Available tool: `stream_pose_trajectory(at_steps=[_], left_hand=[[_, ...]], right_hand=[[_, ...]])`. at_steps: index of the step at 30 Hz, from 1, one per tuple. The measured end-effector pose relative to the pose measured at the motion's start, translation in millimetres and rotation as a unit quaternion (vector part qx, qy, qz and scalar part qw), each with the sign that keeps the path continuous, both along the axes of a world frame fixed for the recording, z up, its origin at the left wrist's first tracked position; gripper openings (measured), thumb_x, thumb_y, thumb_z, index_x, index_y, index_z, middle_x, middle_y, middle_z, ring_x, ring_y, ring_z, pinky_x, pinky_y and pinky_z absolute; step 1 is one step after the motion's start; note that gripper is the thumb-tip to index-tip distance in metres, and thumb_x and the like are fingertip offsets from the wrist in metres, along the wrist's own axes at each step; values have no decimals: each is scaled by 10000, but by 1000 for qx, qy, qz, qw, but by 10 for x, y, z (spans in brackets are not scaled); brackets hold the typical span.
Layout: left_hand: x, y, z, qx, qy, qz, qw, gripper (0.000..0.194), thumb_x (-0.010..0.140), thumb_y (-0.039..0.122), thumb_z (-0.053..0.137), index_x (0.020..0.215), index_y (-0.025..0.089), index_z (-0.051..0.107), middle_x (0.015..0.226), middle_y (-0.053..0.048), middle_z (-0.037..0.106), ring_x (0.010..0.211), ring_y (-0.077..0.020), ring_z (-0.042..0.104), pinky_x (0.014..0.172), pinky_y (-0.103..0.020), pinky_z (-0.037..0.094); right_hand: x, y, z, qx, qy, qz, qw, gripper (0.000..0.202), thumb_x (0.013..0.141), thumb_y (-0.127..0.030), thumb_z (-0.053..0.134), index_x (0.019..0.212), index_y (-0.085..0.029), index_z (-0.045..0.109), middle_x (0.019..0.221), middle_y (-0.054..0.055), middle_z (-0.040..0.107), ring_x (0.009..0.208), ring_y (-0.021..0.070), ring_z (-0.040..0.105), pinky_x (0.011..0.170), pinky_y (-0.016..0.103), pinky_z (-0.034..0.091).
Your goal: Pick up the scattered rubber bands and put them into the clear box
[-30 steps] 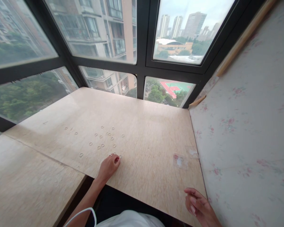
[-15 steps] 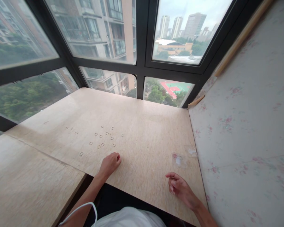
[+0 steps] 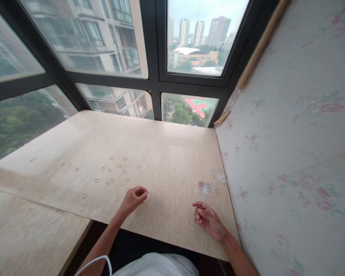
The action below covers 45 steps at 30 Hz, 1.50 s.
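My left hand [image 3: 135, 198] is just above the wooden tabletop, with thumb and forefinger pinched together. Whatever is between those fingertips is too small to make out. Several thin, pale rings [image 3: 112, 180] lie scattered to the left of and beyond this hand. One ring [image 3: 128, 189] lies right beside its knuckles, partly hidden. Near the right side of the table, my right hand [image 3: 209, 220] has its index finger stretched out and its other fingers loosely bent, with nothing visible in it. Beyond it lies a small clear plastic bag [image 3: 204, 188] with a red mark.
A second clear plastic piece [image 3: 219, 177] lies against the flowered wall [image 3: 264, 161] on the right. Dark window frames [image 3: 153, 82] edge the pale tabletop [image 3: 166, 149] at the back. A white cable [image 3: 102, 259] loops over my left forearm.
My view has turned slightly to the right. My left hand has lifted and shifted right from the table, uncovering a ring beside it. The right hand keeps about the same pose.
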<state>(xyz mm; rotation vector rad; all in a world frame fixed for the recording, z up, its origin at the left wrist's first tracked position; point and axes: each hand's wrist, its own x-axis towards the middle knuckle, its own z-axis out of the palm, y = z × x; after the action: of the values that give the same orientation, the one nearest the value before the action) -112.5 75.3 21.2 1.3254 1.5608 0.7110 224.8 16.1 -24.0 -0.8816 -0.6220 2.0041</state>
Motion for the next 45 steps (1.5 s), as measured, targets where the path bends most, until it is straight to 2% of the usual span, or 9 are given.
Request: stream_pose_trajectory(at_steps=[6, 12, 16, 21, 26, 32, 37, 41, 45], left_hand=[[356, 30, 87, -50, -353, 66, 932, 282, 693, 360, 688, 672, 143, 509, 556, 33, 498, 482, -71, 441, 497, -198, 325], [911, 139, 154, -90, -446, 21, 890, 280, 699, 326, 697, 693, 133, 494, 601, 36, 488, 472, -44, 413, 487, -187, 275], [1380, 315, 169, -65, -373, -38, 925, 209, 720, 305, 632, 677, 138, 514, 523, 46, 463, 459, -54, 386, 478, -190, 288], [2094, 565, 138, 26, -174, -167, 970, 143, 745, 259, 531, 749, 126, 584, 633, 6, 558, 513, -74, 458, 486, -189, 350], [2540, 731, 89, 124, 49, -278, 951, 131, 742, 227, 558, 776, 144, 654, 694, -26, 632, 615, -118, 537, 580, -219, 393], [2578, 843, 23, 143, 142, -306, 930, 133, 740, 199, 570, 778, 171, 695, 710, -47, 647, 657, -166, 562, 630, -261, 400], [2461, 874, 16, 161, 135, -332, 920, 191, 797, 233, 553, 892, 186, 711, 704, -25, 651, 627, -137, 555, 617, -237, 396], [2187, 828, 14, 184, 99, -293, 933, 264, 822, 246, 517, 1011, 163, 681, 660, -8, 618, 606, -120, 524, 625, -231, 389], [1680, 663, -105, 180, 60, -214, 958, 282, 841, 309, 499, 1012, 154, 661, 636, 5, 583, 580, -113, 501, 604, -229, 380]], right_hand=[[-4, -29, -29, 3, 15, -18, 1000, 237, 805, -263, 700, 1020, -179, 646, 684, -13, 559, 586, 65, 484, 571, 202, 366], [1, -27, -20, 13, 19, -16, 1000, 254, 821, -267, 684, 1051, -172, 633, 718, 2, 589, 591, 68, 498, 595, 210, 382], [-9, 11, -10, 15, 21, -14, 1000, 274, 819, -259, 684, 1069, -162, 626, 729, 11, 609, 604, 76, 523, 603, 216, 390], [-12, 63, 35, 6, 20, 8, 1000, 249, 819, -271, 683, 1032, -149, 640, 729, 15, 618, 605, 81, 552, 605, 220, 399], [-5, 121, 51, 4, 38, 30, 999, 257, 799, -293, 705, 997, -140, 648, 711, 10, 618, 584, 77, 557, 580, 216, 403], [12, 167, 41, -4, 64, 48, 997, 290, 800, -291, 703, 1032, -136, 625, 728, 17, 630, 613, 91, 588, 580, 222, 419], [20, 179, 29, -5, 65, 47, 997, 286, 826, -283, 674, 1058, -131, 608, 735, 25, 645, 600, 87, 593, 588, 221, 431], [23, 175, 20, -11, 54, 42, 998, 295, 828, -289, 671, 1063, -127, 601, 723, 31, 657, 582, 82, 589, 585, 211, 429], [26, 149, 29, -10, 43, 39, 998, 296, 833, -300, 665, 1067, -135, 590, 724, 29, 660, 565, 72, 577, 581, 199, 421]])
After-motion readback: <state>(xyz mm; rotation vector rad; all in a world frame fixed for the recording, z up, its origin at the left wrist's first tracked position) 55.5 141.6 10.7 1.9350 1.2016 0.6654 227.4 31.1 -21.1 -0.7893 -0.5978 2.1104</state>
